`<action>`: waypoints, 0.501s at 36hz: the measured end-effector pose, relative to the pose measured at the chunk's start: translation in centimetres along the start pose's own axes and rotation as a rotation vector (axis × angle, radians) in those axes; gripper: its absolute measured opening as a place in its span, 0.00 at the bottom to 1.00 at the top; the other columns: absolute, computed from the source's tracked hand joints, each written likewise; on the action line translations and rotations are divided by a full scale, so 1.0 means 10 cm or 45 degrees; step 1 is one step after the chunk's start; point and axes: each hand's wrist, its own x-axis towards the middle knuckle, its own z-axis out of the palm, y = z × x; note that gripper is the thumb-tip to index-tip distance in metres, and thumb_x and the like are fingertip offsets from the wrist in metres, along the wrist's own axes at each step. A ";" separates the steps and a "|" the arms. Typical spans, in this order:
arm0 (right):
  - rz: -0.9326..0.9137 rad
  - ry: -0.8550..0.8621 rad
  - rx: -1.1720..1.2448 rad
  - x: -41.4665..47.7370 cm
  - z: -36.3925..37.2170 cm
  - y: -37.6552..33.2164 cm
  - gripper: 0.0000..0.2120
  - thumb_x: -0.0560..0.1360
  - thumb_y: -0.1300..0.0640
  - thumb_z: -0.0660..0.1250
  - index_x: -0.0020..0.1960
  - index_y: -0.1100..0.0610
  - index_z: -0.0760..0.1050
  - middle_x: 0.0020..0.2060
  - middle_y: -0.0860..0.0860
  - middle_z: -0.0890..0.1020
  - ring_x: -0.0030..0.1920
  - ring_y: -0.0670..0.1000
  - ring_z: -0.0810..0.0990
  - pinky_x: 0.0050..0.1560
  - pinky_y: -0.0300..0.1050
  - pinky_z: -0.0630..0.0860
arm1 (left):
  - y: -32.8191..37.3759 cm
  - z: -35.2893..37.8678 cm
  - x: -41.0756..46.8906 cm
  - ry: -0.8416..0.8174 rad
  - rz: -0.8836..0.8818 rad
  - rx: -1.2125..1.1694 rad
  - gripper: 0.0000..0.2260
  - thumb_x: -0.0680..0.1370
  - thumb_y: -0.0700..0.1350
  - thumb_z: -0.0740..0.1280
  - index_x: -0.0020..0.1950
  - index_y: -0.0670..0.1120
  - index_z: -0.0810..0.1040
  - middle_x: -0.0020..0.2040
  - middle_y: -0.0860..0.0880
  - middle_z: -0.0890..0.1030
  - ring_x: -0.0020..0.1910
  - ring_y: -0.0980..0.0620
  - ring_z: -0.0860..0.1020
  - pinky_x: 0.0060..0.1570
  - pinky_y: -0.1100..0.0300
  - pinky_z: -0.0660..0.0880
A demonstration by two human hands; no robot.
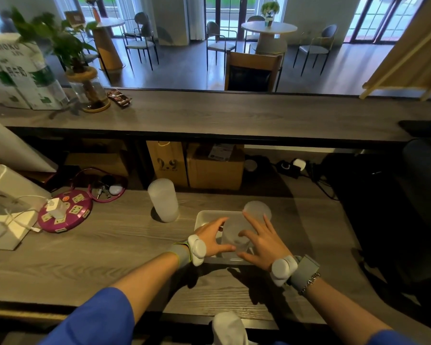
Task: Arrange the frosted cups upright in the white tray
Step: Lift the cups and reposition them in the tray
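A white tray (204,216) lies on the wooden desk in front of me. A frosted cup (233,236) stands inside it, between my two hands. My left hand (213,236) touches its left side and my right hand (263,241) its right side, fingers spread around it. A second frosted cup (256,210) sits at the tray's far right corner, partly behind my right fingers. A third, taller frosted cup (163,200) stands mouth-down on the desk, left of the tray and apart from it.
A round magenta power strip (65,211) with a white charger lies at the left, with keys (105,190) behind it. Cardboard boxes (214,166) sit under the raised counter behind the desk. A black chair (396,195) is at the right.
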 end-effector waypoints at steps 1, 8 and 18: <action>0.005 0.022 0.020 -0.01 0.00 0.00 0.24 0.72 0.36 0.61 0.63 0.49 0.70 0.76 0.54 0.54 0.75 0.54 0.50 0.74 0.58 0.43 | 0.02 -0.01 0.00 0.007 0.008 -0.026 0.37 0.65 0.62 0.73 0.70 0.56 0.61 0.65 0.52 0.74 0.56 0.60 0.71 0.51 0.65 0.68; 0.291 0.184 0.323 -0.08 0.02 0.06 0.39 0.70 0.28 0.56 0.74 0.46 0.51 0.77 0.50 0.46 0.76 0.51 0.44 0.74 0.56 0.44 | 0.11 0.01 0.00 -0.098 -0.169 -0.316 0.37 0.71 0.62 0.67 0.74 0.53 0.56 0.70 0.47 0.70 0.67 0.48 0.69 0.61 0.54 0.68; 0.964 0.109 1.220 -0.12 0.08 0.21 0.53 0.61 0.30 0.67 0.75 0.43 0.40 0.77 0.51 0.49 0.75 0.58 0.52 0.73 0.63 0.56 | 0.09 0.07 0.08 -0.298 -0.519 -0.592 0.24 0.78 0.60 0.58 0.72 0.58 0.58 0.63 0.51 0.71 0.57 0.50 0.72 0.62 0.50 0.70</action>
